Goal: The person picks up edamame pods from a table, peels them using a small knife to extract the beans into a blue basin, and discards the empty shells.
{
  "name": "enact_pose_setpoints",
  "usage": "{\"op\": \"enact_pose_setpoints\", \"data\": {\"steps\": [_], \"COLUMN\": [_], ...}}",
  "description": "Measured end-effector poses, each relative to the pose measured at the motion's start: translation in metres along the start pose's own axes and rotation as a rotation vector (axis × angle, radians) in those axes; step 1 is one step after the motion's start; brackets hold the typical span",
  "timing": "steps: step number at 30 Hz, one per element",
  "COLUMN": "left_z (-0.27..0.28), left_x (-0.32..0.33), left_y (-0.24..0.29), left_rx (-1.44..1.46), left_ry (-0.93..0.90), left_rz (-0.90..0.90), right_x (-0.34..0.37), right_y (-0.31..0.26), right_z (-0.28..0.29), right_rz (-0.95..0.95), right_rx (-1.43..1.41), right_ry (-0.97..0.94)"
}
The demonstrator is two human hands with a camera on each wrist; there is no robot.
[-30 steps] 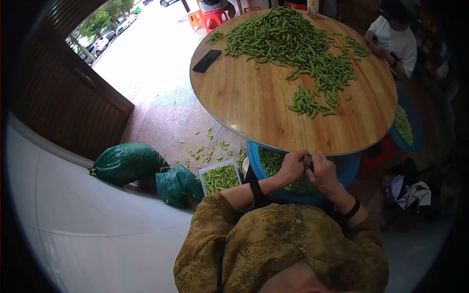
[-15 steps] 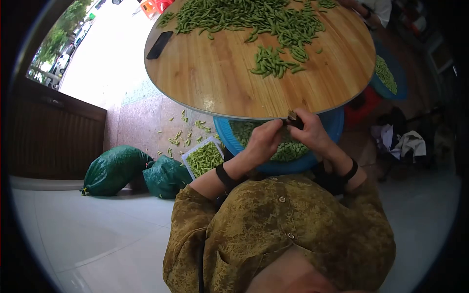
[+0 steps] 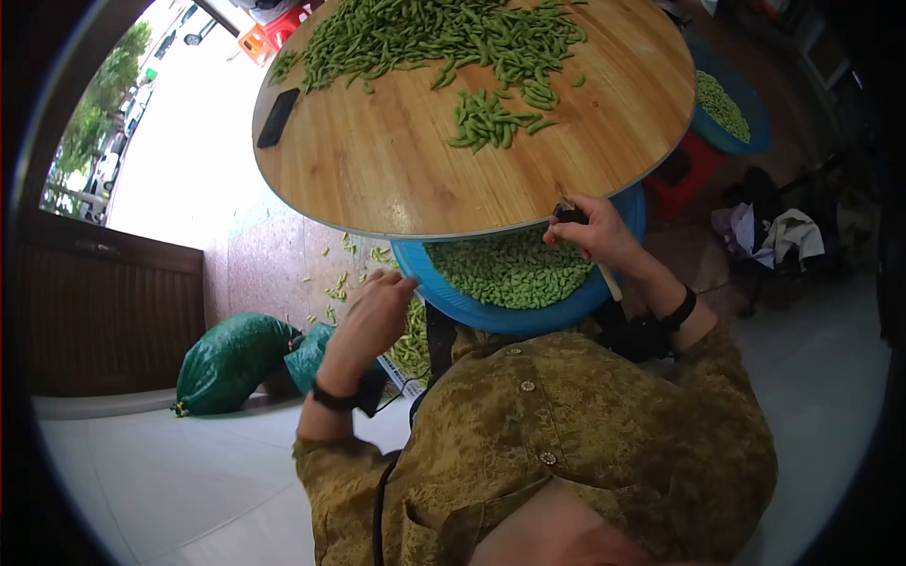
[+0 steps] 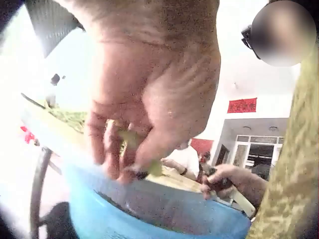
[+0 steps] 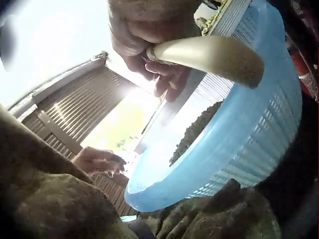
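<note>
My left hand (image 3: 373, 316) is over the white crate (image 3: 404, 379) of green pods, left of the blue basket (image 3: 514, 321). In the left wrist view its curled fingers pinch a green soybean pod (image 4: 130, 139), largely hidden by the fingers. My right hand (image 3: 602, 234) is at the table's near edge, above the basket's right side. It grips a small tool with a pale handle (image 5: 214, 57); the handle sticks out below the hand and the dark working end is mostly covered. Shelled green beans (image 3: 519, 274) lie in the basket.
A round wooden table (image 3: 396, 179) bears a heap of soybean pods (image 3: 425, 38), a smaller pile (image 3: 491, 121) and a phone (image 3: 277, 118). Green sacks (image 3: 234, 363) stand left, with loose pods (image 3: 338, 283) on the floor. Another blue basin (image 3: 750, 141) is at right.
Both hands were together at the table edge over the basket. The left hand has moved away left, over the crate; the right stays near the edge with the tool. The head view has shifted.
</note>
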State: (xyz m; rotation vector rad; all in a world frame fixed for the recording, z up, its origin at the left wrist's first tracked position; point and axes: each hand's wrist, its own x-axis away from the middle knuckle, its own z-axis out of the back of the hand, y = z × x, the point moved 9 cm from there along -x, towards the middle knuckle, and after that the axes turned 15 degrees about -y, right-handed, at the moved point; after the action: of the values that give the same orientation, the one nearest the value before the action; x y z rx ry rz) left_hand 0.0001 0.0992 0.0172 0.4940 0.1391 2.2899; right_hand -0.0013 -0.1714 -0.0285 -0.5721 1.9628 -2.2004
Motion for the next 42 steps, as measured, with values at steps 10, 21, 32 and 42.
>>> {"op": "enact_pose_setpoints", "data": {"steps": [10,21,32,42], "left_z": [0.071,0.056,0.010,-0.003], "left_x": [-0.154,-0.225,-0.146,-0.138], "left_y": [0.041,-0.002,0.022,0.026], "left_rx": [0.306,0.229,1.382,1.551], "left_ry": [0.300,0.474,0.071,0.127], "left_rz": [-0.240,0.010,-0.167,-0.241], "right_x": [-0.009,-0.012,-0.020,-0.016], "right_y": [0.019,0.033,0.001,-0.013], "right_z": [-0.025,-0.019,-0.039,-0.054], "right_rz": [-0.056,0.029,0.107,0.166], "right_rx": [-0.187,-0.411,-0.858,-0.901], "right_ry": [-0.095,-0.068,-0.233,-0.353]}}
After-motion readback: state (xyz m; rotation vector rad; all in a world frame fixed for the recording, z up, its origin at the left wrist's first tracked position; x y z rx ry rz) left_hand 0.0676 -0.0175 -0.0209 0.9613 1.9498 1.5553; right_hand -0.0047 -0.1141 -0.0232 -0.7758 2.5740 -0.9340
